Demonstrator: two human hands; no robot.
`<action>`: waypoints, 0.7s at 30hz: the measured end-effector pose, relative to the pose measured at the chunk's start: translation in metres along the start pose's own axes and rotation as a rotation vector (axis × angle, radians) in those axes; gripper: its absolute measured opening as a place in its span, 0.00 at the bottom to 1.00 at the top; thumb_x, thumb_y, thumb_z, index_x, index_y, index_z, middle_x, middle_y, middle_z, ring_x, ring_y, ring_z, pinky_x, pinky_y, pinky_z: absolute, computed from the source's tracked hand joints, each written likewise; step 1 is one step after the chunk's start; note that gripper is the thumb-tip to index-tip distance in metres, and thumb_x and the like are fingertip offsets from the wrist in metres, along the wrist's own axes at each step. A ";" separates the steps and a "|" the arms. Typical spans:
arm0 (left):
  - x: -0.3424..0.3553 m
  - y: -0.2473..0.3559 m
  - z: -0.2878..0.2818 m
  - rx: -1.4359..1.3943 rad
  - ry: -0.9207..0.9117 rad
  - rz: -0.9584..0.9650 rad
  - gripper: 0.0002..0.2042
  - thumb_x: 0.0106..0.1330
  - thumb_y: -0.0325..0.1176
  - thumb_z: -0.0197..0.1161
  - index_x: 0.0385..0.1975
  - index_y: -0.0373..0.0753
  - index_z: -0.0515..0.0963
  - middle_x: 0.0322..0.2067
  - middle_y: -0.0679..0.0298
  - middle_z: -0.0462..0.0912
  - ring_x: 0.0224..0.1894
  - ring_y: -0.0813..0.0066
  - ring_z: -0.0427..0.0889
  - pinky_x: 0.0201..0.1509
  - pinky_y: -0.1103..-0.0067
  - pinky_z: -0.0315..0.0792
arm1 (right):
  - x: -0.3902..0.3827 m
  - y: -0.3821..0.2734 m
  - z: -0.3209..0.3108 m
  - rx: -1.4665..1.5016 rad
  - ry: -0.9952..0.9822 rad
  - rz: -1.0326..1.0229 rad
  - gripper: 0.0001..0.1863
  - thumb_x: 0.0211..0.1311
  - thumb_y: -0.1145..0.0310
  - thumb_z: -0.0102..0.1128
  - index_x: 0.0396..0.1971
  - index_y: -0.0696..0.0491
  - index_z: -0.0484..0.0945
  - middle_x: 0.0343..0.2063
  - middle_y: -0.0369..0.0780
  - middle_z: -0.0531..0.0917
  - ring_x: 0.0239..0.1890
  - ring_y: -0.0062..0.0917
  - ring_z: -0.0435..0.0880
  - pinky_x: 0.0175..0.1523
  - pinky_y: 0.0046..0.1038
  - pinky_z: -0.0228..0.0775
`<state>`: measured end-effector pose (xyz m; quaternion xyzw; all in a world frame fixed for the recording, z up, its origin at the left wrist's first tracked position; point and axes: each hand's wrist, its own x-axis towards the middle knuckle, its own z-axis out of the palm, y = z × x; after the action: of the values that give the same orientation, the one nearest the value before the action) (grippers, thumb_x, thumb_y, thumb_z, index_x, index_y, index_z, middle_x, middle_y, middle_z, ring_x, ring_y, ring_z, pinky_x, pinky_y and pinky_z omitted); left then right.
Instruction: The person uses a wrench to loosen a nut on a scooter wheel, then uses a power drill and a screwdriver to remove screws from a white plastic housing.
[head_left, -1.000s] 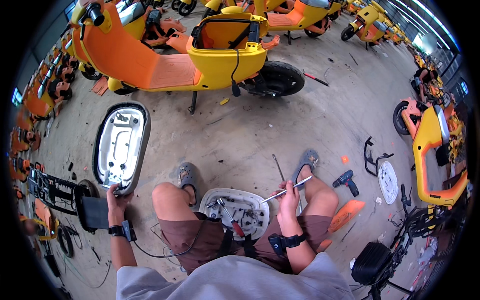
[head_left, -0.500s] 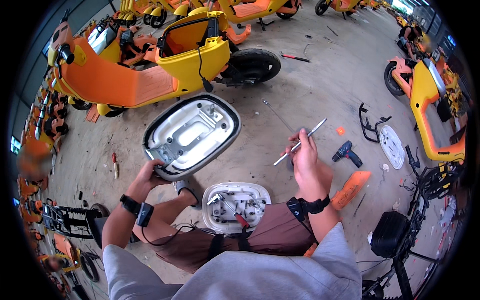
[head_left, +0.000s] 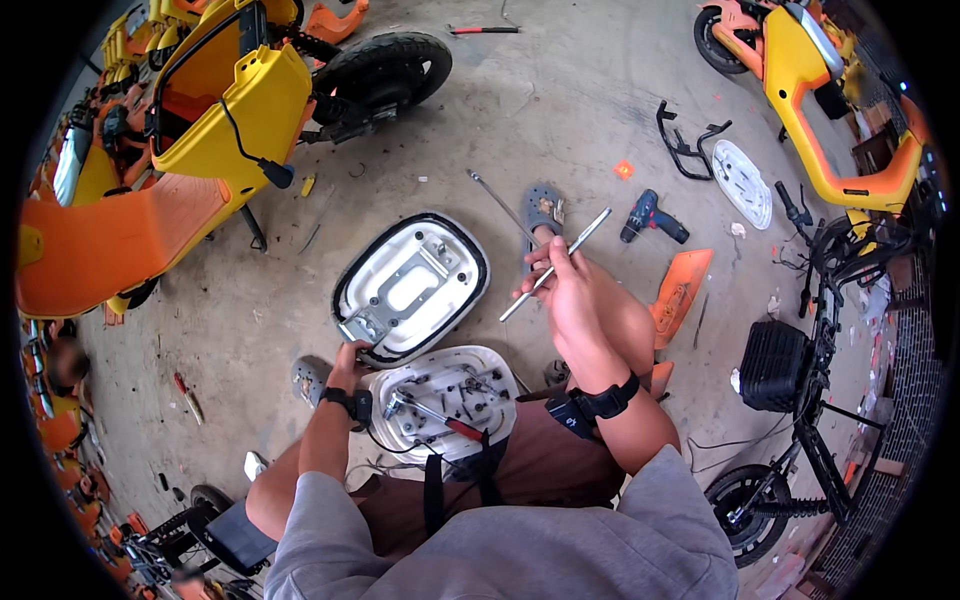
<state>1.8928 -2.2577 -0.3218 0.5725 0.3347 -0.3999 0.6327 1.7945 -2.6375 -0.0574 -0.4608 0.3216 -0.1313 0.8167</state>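
My left hand is closed on the near-left edge of an upturned scooter seat, an oval with a black rim, white underside and metal brackets. The seat is tilted beside the far edge of a white oval plastic shell. Several dark bolts and a metal tool with a red handle lie in this shell. Right of the seat, my right hand grips a silver T-handle wrench by its crossbar. The wrench's long shaft points away to the far left, its end touching nothing.
A yellow-and-orange scooter stands at the far left. To the right lie a cordless drill, an orange panel, a black metal rack and another white oval shell. A stripped scooter frame with a black box stands farther right.
My left hand has brought the seat lower and nearer, beside the white shell. My right hand still holds the wrench. The view has turned, shifting the scooters towards the upper left.
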 end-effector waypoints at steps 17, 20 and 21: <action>-0.283 0.271 0.110 -0.403 -0.300 0.774 0.16 0.69 0.39 0.44 0.52 0.38 0.65 0.52 0.52 0.73 0.57 0.61 0.70 0.60 0.63 0.63 | 0.011 0.029 0.013 -0.020 0.014 -0.134 0.15 0.71 0.59 0.38 0.36 0.57 0.65 0.32 0.42 0.72 0.20 0.26 0.73 0.27 0.33 0.76; -0.460 0.314 0.107 0.076 -0.231 1.394 0.14 0.70 0.37 0.46 0.48 0.36 0.69 0.45 0.55 0.77 0.48 0.67 0.77 0.52 0.69 0.72 | 0.019 0.030 -0.005 -0.032 0.003 -0.156 0.15 0.70 0.59 0.38 0.38 0.57 0.65 0.32 0.42 0.71 0.20 0.26 0.73 0.28 0.34 0.76; -0.529 0.297 0.092 0.208 -0.059 1.545 0.14 0.69 0.37 0.47 0.47 0.35 0.69 0.43 0.56 0.77 0.46 0.68 0.77 0.50 0.70 0.72 | 0.010 0.033 0.007 -0.015 -0.010 -0.124 0.15 0.70 0.59 0.38 0.41 0.57 0.65 0.33 0.42 0.71 0.19 0.26 0.73 0.28 0.34 0.76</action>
<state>1.9125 -2.2763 0.2912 0.6889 -0.2151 0.1097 0.6834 1.8043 -2.6202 -0.0869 -0.4865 0.2892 -0.1768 0.8053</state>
